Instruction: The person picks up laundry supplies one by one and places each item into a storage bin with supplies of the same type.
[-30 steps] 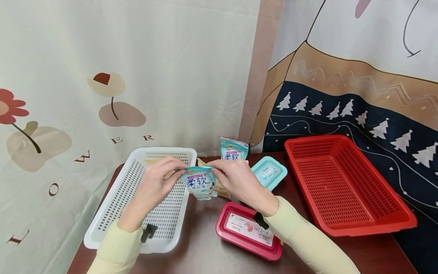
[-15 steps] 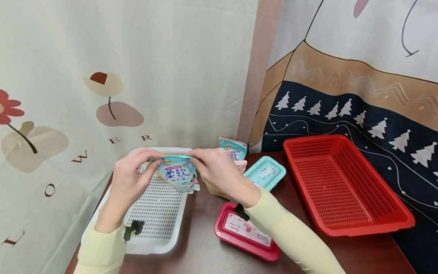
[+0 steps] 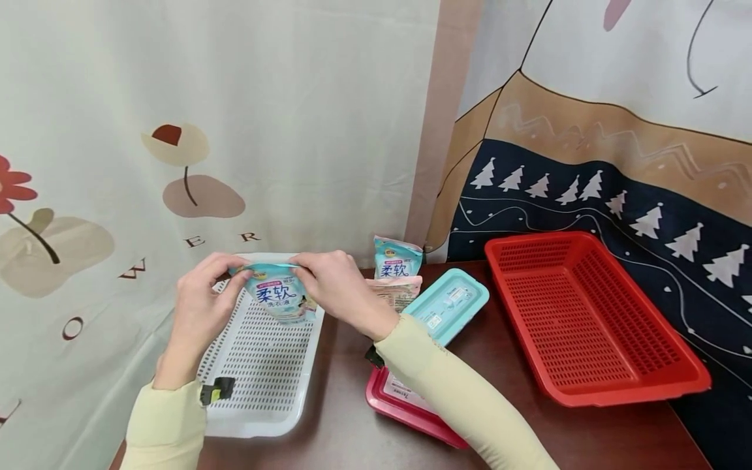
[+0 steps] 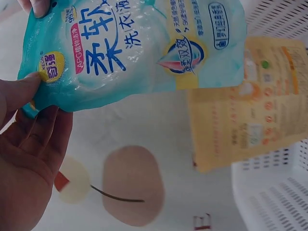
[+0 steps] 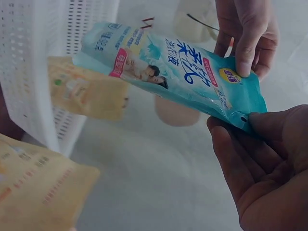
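Observation:
A turquoise laundry detergent pouch (image 3: 279, 297) hangs by its top edge over the far part of the white basket (image 3: 252, 427). My left hand (image 3: 196, 303) pinches one top corner of it between thumb and fingers. The other top corner is pinched by my right hand (image 3: 341, 290). In the left wrist view, the printed front of the pouch (image 4: 144, 53) shows, and a tan pouch (image 4: 250, 106) stands in the basket beyond it. The right wrist view shows the detergent pouch (image 5: 168, 72) stretched between both hands, its lower end towards the basket wall.
Right of the white basket stand another turquoise detergent pouch (image 3: 395, 261) and a pink-topped pouch (image 3: 399, 290). A turquoise lidded box (image 3: 449, 303) lies beside them. My right forearm partly covers a dark pink box (image 3: 411, 421). A red basket (image 3: 570, 320) is at the right.
Both hands have moved left, carrying the detergent pouch from the basket's right edge to over the basket. The right forearm now covers more of the dark pink box.

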The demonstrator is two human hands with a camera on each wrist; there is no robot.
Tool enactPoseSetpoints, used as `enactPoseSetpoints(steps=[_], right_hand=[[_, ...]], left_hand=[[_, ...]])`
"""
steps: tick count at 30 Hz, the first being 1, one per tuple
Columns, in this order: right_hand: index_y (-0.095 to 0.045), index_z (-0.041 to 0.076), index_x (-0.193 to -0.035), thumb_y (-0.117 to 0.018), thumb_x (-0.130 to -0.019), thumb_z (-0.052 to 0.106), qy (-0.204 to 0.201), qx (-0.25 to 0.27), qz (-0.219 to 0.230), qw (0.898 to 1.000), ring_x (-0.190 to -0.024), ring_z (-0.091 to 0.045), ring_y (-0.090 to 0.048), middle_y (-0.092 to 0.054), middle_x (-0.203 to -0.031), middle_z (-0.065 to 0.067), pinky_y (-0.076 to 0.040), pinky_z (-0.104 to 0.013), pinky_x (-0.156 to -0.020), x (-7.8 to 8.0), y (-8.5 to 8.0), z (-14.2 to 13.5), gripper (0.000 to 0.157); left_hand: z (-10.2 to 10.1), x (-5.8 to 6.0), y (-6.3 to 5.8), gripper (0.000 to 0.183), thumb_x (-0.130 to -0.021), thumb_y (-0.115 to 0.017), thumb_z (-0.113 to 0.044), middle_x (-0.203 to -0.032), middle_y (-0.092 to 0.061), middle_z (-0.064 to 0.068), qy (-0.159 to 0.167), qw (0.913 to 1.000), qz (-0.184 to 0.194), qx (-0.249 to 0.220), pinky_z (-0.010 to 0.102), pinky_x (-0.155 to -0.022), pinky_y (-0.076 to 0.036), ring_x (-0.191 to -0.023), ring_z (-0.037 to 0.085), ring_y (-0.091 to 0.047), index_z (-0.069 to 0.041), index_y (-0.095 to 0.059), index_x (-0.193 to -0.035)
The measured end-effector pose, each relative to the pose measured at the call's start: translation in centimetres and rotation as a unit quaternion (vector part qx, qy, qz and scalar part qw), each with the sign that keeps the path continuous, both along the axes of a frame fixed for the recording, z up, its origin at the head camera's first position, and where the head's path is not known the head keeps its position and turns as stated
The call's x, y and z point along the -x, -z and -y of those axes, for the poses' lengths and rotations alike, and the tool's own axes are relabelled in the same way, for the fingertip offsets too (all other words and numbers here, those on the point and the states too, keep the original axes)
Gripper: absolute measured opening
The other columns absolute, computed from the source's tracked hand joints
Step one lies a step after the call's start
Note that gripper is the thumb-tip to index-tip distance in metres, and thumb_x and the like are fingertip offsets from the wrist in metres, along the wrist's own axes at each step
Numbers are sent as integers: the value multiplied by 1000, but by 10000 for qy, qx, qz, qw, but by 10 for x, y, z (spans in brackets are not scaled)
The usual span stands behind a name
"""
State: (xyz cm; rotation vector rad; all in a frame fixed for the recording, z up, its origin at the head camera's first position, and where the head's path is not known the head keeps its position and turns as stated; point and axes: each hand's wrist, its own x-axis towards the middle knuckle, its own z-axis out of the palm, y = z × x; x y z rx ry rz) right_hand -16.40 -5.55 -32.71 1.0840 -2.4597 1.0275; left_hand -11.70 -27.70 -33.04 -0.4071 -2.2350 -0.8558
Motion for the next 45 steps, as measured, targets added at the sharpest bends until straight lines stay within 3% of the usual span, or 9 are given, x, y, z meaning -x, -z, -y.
enactPoseSetpoints(steps=[4, 9, 16, 24, 35, 45], right_hand=[[-77, 15, -121, -63, -105, 20, 106, -206, 246, 9994, -68, -2, -60, -78, -105, 3, -45, -16, -58, 6, 10, 12, 22], [-77, 18, -122, -64, -104, 24, 303, -672, 240, 9970, -75, -3, -61, -77, -106, 6, -48, -18, -68, 11, 22, 26, 22], [-78, 20, -115, -63, -105, 22, 296, -794, 424, 9955, -69, -1, -55, -72, -90, 12, -44, -14, -65, 15, 38, 36, 18], [-80, 23, -114, -63, -105, 23, 415, -1093, 376, 9924, -69, 0, -55, -73, -89, 11, -44, -18, -63, 18, 49, 42, 19], [-80, 21, -117, -66, -103, 20, 490, -1395, 445, 9880, -87, -10, -68, -77, -107, 10, -51, -25, -74, 22, 66, 46, 20], [-80, 19, -116, -67, -101, 16, 590, -1571, 487, 9846, -80, -8, -68, -78, -105, 6, -53, -26, -68, 22, 78, 50, 20]], left_hand=[[8, 3, 11, 13, -86, -76, 10, -94, -71, 11, -269, 9994, 193, 55, 6, -78, -40, -83, -11, -51, 0, -75, -94], [19, 7, 25, 12, -87, -77, 8, -93, -71, 9, -425, 9984, 357, 100, 5, -77, -40, -81, -13, -50, -1, -77, -95], [30, 11, 42, 12, -86, -79, 6, -92, -73, 9, -588, 9959, 520, 449, 10, -71, -41, -78, -14, -49, -3, -77, -94], [38, 15, 54, 11, -85, -82, 2, -91, -75, 9, -699, 9893, 847, 965, 20, -65, -40, -72, 10, -57, -3, -78, -94], [40, 20, 63, 14, -83, -81, 7, -95, -73, 16, -438, 9799, 1235, 1504, 54, -69, -54, -78, 34, -68, 0, -75, -94], [39, 24, 67, 14, -82, -79, 7, -97, -73, 20, -449, 9644, 1543, 2102, 57, -74, -54, -85, 41, -69, 1, -74, -93]])
